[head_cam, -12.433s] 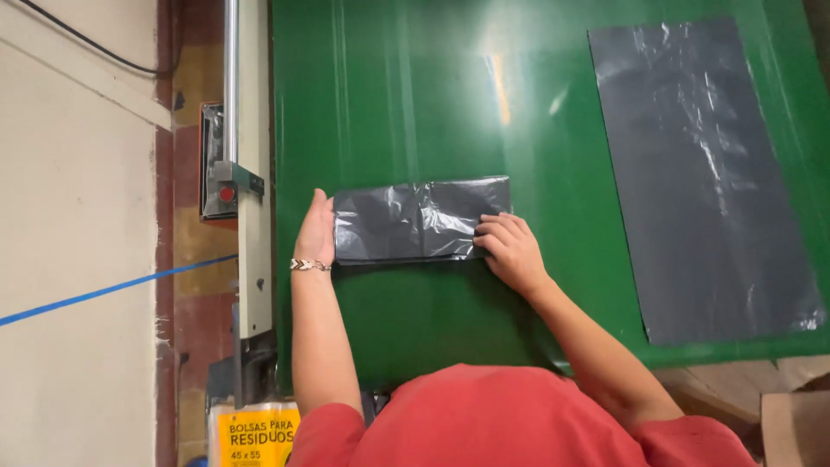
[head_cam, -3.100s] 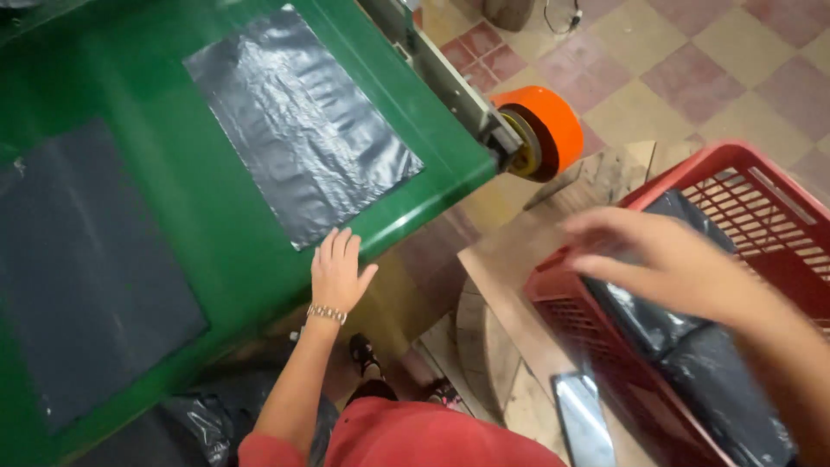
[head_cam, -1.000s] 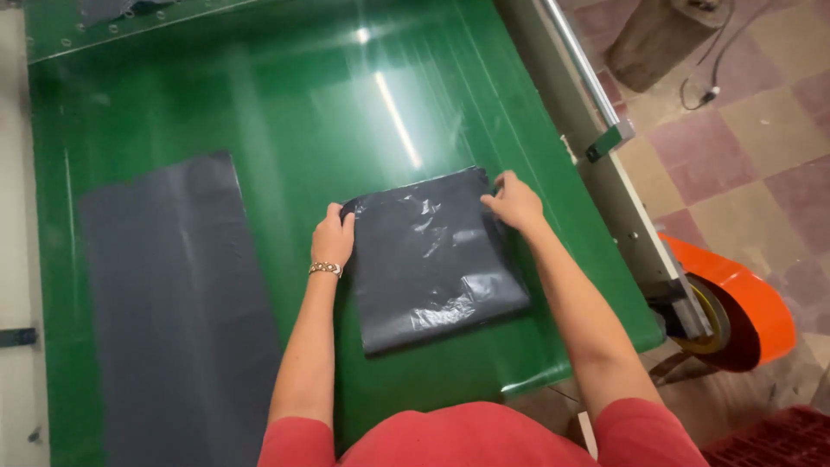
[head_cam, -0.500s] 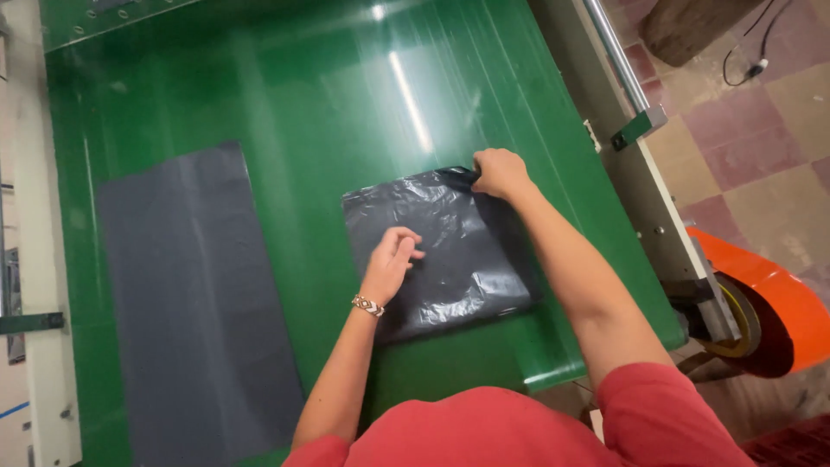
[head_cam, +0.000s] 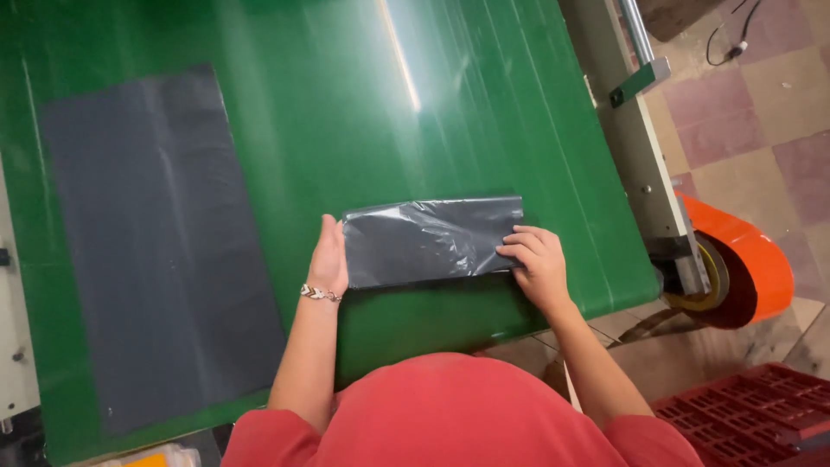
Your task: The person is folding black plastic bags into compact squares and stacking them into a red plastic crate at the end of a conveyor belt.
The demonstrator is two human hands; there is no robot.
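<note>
A folded grey plastic bag (head_cam: 432,240) lay as a long flat strip on the green table (head_cam: 484,112), close to its near edge and a little right of the middle. The left hand (head_cam: 328,258) stood on edge against the strip's left end, fingers pressed together and straight, a thin bracelet (head_cam: 321,294) at the wrist. The right hand (head_cam: 538,262) rested on the strip's right end, fingers slightly spread and curled, tips on the plastic.

To the left, well apart from the strip, a larger grey sheet (head_cam: 156,242) lay flat and unfolded on the green surface. Past the table's right side ran a pale metal rail (head_cam: 640,164), and beside it an orange roll (head_cam: 743,259), partly hidden by the rail. A red crate (head_cam: 761,415) was cut off at the lower right corner. At the bottom left a yellow package (head_cam: 147,457) barely showed, probably a pack, too little visible to tell. The person's red shirt (head_cam: 458,415) covered the table's near edge.
</note>
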